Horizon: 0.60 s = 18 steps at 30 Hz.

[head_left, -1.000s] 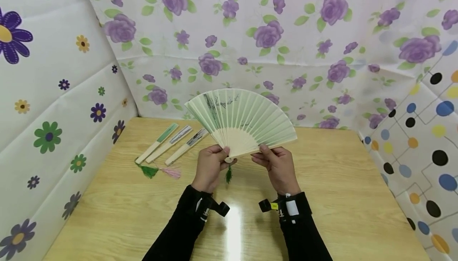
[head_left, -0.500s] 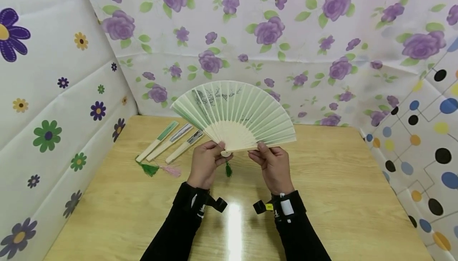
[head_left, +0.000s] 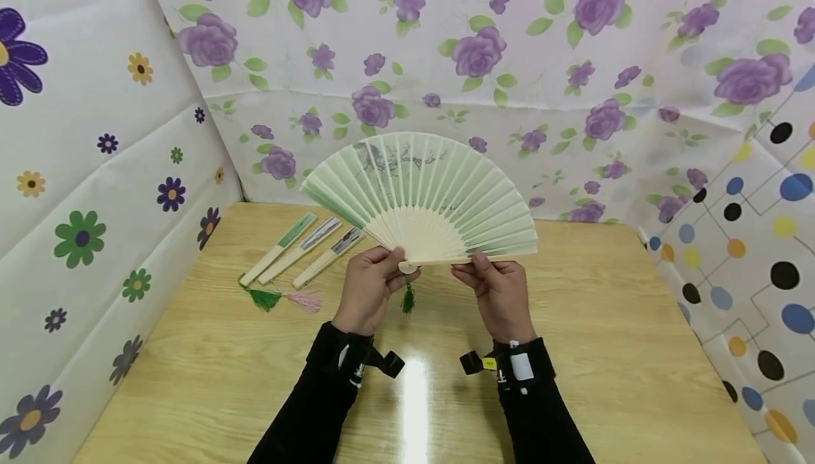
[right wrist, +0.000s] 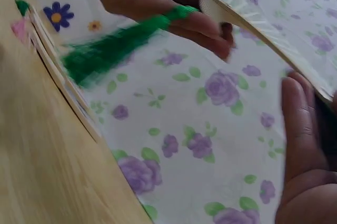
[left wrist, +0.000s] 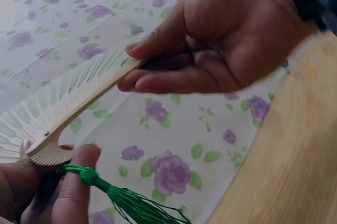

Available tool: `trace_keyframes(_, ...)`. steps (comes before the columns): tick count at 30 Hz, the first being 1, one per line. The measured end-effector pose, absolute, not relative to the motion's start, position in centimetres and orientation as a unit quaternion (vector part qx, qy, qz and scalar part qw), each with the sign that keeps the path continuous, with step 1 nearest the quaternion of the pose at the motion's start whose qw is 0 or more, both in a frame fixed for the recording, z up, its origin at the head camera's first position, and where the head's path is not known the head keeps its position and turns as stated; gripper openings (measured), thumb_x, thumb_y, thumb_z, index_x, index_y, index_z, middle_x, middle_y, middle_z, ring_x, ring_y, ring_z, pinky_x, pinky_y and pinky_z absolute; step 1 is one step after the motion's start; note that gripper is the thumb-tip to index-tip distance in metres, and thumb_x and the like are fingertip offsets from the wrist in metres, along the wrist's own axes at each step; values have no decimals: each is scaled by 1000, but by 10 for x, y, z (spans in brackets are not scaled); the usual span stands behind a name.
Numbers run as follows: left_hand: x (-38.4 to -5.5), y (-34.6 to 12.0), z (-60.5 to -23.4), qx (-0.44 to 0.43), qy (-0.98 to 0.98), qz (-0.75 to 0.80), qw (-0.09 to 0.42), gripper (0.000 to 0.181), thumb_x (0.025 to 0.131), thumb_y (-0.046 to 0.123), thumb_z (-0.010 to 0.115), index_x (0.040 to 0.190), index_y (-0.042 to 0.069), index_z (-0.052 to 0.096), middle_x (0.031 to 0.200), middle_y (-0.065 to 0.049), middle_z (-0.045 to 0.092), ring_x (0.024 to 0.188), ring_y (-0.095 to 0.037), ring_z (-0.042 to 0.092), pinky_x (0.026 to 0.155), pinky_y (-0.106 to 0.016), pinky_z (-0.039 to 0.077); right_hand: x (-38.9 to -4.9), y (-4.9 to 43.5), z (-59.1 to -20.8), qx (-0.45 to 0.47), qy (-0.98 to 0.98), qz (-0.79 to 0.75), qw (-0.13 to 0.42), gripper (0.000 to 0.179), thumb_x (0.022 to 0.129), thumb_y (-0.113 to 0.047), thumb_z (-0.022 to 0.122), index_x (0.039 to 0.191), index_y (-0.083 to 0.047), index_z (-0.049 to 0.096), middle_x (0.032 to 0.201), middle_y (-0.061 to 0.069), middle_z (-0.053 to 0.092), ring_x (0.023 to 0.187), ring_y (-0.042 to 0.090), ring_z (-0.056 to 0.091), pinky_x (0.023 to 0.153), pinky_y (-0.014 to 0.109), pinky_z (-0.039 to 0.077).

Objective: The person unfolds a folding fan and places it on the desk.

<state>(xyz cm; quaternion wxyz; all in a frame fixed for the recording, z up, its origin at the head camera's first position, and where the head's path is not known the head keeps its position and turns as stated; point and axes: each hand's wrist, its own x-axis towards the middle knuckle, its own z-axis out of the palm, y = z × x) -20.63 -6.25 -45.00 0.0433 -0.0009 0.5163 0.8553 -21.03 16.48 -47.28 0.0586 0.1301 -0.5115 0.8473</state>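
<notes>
"How are the hands set?"

"Both forearms, in black sleeves [head_left: 302, 400], slant inward. The left hand [head_left: 366, 291] pinches the spread fan [head_left: 423, 202] at its pivot [head_left: 408, 266], thumb in front. The right hand [head_left: 503, 294] pinches the lower guard stick [head_left: 439, 262] farther along, between thumb and fingers."

"And what's hard to make out?"

"From the head view, some fingertips are hidden behind the fan. The left wrist view cuts off the left hand at the lower corner, along with part of the fan's leaf. In the right wrist view the right hand runs out of frame at the side, and the green tassel [right wrist: 118, 45] is blurred."

"Where is the fan, and which way does it face?"

"Held above the table [head_left: 605, 344], between the two hands. From the head view its curved rim points up towards the floral backdrop [head_left: 541, 96]; its long axis runs left to right, and the lower guard stick lies nearly level. The opposite edge slants up to the left, towards three folded fans [head_left: 302, 250] lying on the table."
</notes>
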Motion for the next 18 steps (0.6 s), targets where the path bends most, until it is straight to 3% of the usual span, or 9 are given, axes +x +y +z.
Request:
trace_keyframes(3, -205, -64, -447, 2, 494, 869, 14, 26, 118, 1, 58, 98, 10, 71, 98, -2, 62, 76, -14, 68, 118, -48, 66, -208, 150, -476, 132, -480, 864, 81, 21, 118, -17, 66, 110, -12, 85, 101, 0, 84, 99, 12, 86, 100, 34, 72)
trace_keyframes(6, -205, -66, -446, 2, 489, 872, -3, 28, 118, -1, 57, 95, 10, 70, 94, -2, 61, 72, -15, 65, 119, -49, 66, -207, 144, -478, 122, -464, 875, 65, 22, 117, -18, 67, 105, -11, 84, 97, -1, 83, 99, 11, 86, 101, 32, 72)
trace_keyframes(14, -207, -66, -444, 9, 509, 861, 2, 28, 116, 1, 63, 91, 11, 71, 96, -2, 63, 70, -13, 63, 115, -48, 68, -209, 161, -474, 117, -514, 850, 17, 30, 120, -23, 62, 106, -16, 87, 101, -3, 85, 103, 9, 86, 99, 28, 71)
trace_keyframes(18, -204, -65, -443, -1, 502, 865, 0, 30, 116, 1, 62, 90, 11, 71, 94, -2, 63, 69, -13, 64, 112, -46, 69, -205, 157, -472, 95, -506, 857, 35, 26, 119, -19, 63, 108, -14, 86, 101, -1, 84, 101, 10, 86, 98, 28, 71)
